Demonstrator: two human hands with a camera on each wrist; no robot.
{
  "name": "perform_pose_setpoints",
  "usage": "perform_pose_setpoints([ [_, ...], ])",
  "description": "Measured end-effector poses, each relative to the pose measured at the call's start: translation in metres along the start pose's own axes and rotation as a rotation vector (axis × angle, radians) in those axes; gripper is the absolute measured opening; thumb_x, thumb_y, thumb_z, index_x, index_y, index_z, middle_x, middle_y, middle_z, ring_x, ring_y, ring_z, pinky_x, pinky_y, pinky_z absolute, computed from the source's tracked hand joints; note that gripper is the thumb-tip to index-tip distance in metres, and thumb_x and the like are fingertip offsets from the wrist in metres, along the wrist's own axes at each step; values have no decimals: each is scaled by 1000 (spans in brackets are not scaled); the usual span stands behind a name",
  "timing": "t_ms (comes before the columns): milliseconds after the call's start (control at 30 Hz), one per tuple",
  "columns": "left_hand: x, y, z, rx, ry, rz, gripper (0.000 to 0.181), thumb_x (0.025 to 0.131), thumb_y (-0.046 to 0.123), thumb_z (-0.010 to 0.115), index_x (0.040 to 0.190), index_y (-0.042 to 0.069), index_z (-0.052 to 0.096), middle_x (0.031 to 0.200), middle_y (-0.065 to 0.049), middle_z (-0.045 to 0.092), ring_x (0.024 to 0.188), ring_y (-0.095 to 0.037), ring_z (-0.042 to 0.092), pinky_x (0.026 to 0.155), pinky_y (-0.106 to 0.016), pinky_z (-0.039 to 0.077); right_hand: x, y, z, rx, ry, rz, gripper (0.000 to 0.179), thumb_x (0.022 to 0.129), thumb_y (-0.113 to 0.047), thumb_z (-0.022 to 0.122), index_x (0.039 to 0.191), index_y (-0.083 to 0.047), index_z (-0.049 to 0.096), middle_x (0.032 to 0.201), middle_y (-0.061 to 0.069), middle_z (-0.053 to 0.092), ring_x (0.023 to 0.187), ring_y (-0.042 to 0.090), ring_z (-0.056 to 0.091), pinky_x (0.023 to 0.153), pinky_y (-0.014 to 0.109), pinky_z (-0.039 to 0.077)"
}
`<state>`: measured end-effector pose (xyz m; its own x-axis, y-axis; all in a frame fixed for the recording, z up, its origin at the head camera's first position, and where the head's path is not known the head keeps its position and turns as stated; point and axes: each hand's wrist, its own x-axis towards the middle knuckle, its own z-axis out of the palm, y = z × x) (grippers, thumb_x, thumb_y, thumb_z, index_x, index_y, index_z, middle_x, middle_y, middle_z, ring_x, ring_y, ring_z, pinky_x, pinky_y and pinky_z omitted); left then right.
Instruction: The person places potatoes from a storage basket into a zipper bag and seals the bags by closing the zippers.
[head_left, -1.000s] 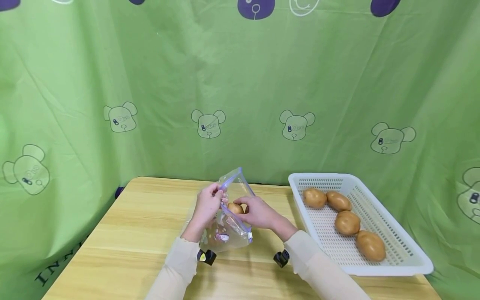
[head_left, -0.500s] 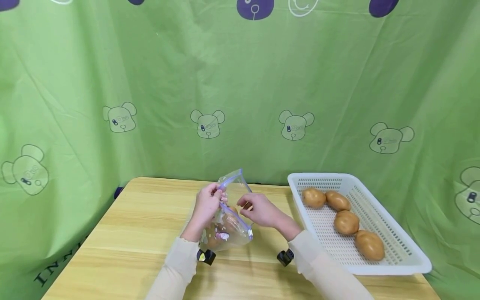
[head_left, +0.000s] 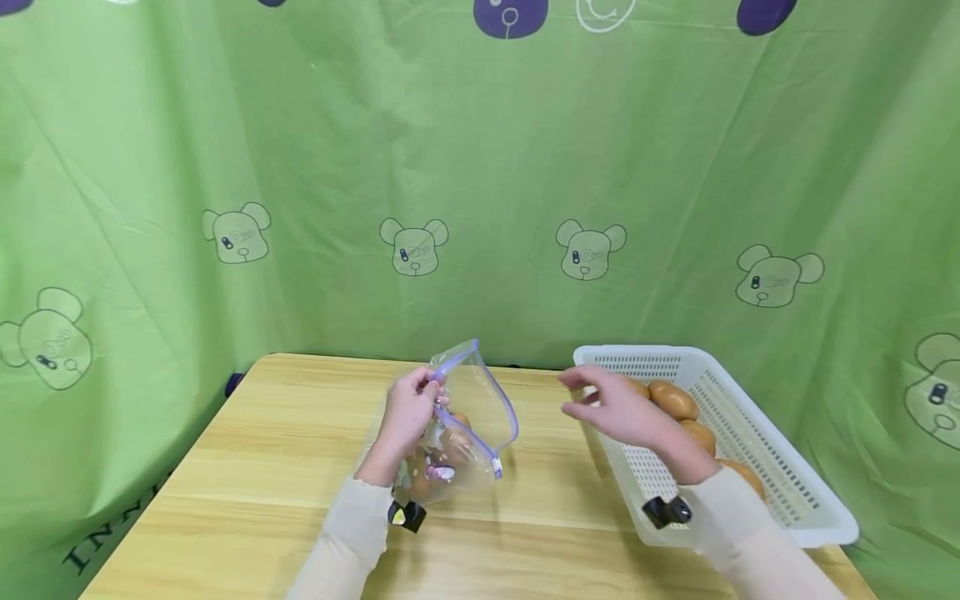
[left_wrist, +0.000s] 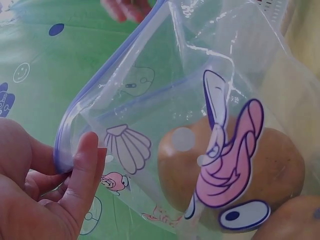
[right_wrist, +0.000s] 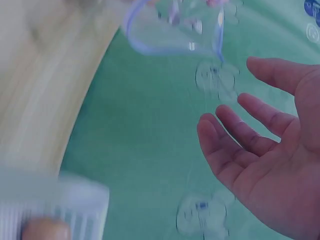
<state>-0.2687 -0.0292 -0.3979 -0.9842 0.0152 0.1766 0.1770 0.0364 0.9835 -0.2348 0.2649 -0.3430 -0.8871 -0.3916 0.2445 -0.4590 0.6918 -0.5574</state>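
My left hand [head_left: 406, 412] pinches the purple-edged mouth of a clear zip bag [head_left: 480, 392] between thumb and fingers. The mouth gapes toward the right. Through the printed plastic a potato [left_wrist: 280, 160] shows in the left wrist view, with part of a second potato [left_wrist: 295, 222] at the lower corner. My right hand [head_left: 622, 408] is over the left side of a white plastic basket [head_left: 810, 467], fingers spread and slightly bent, holding nothing. Several potatoes [head_left: 673, 401] lie in the basket, partly hidden by that hand and forearm.
The wooden table [head_left: 255, 483] carries the bag at its middle and the basket at its right. Behind it hangs a green curtain [head_left: 480, 167] with bear prints. Each wrist wears a black camera [head_left: 666, 512].
My right hand has let go of a potato inside the bag, drawn out of its mouth and moved right to the basket. The left hand keeps its pinch on the bag.
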Motion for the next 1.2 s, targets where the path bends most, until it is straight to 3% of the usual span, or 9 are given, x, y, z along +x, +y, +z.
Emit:
perform_pose_setpoints([
  [167,-6,10,-4,-8,-17,-14,14,94,-3,48,97,-12,59,84,-21,59,68,-19,58,56,-24,52,-27,26,-26,-6,46,59,41,85,-14,71,121,-1,58,115,14,61,101,30,58,84,39,52],
  [267,-14,23,-5,4,-16,-8,14,94,-6,47,96,-13,58,85,-24,59,69,-20,58,56,-23,52,-41,46,-38,-69,91,18,39,83,-12,73,118,1,59,113,14,62,99,27,59,81,34,53],
  [367,-19,31,-5,9,-13,-7,13,94,-6,47,94,-12,58,84,-25,59,69,-21,59,56,-22,51,-55,64,-47,-113,130,-19,41,80,-9,75,116,3,59,111,17,62,98,15,57,78,33,55],
  [500,-9,12,-5,-19,-13,-13,14,94,-4,47,95,-12,58,81,-19,59,67,-18,58,55,-22,51,-75,82,-56,-124,147,-17,44,78,-8,76,116,5,59,112,19,60,97,-3,51,76,33,55],
  [567,-2,1,-6,-28,-17,-18,14,95,-3,48,96,-13,58,80,-18,59,66,-17,57,54,-24,51,-83,90,-59,-128,142,-2,46,78,-10,76,118,5,58,114,20,60,97,-6,49,75,32,55],
  [700,3,-6,-7,-33,-23,-19,16,95,-1,48,97,-12,59,80,-18,60,66,-17,56,53,-26,50,-97,107,-62,-160,127,48,49,79,-16,77,119,4,58,114,20,59,99,7,53,74,34,55],
  [967,0,-6,-6,-14,-9,9,16,95,1,48,97,-11,59,77,-11,59,65,-13,57,51,-21,48,-114,140,-65,-219,107,105,55,75,-18,80,120,5,57,119,25,57,102,40,53,75,39,54],
  [1200,-1,-7,-7,-5,-8,23,15,95,1,48,95,-10,59,76,-11,59,64,-14,57,50,-20,47,-125,163,-64,-175,57,134,61,75,-16,79,124,9,52,123,32,51,107,52,47,79,58,48],
])
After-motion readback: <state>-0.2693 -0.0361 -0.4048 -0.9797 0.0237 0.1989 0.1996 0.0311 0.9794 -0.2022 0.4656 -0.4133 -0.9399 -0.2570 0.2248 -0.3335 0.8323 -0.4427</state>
